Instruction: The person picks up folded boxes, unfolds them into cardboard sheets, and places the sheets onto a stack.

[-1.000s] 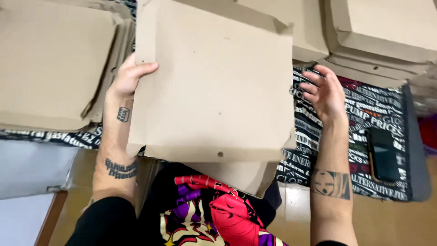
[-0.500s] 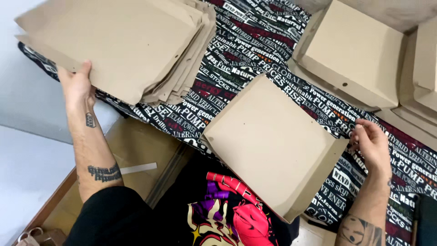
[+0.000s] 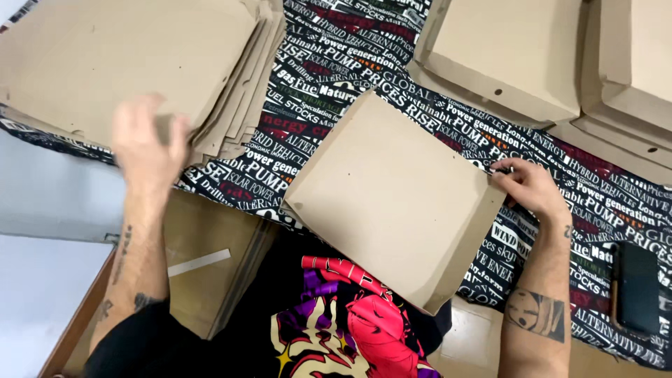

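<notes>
Folded box: a flat brown cardboard box (image 3: pixel 392 199) sits tilted at the centre of the frame, its lower corner over the person's lap.
Right hand: the right hand (image 3: pixel 530 187) pinches the box's right corner — fingers closed on it.
Left hand: the left hand (image 3: pixel 148 147), blurred, rests fingers spread on the stack of flat cardboard (image 3: pixel 133 63), upper left.
Cloth: a printed black tablecloth (image 3: pixel 322 77) lies beneath.
Far: finished boxes (image 3: pixel 511 52) — upper right.

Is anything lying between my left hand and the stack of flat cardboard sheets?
Nothing visible does. The left hand already rests on the near edge of the stack of flat cardboard sheets, though motion blur hides the exact grip.
</notes>
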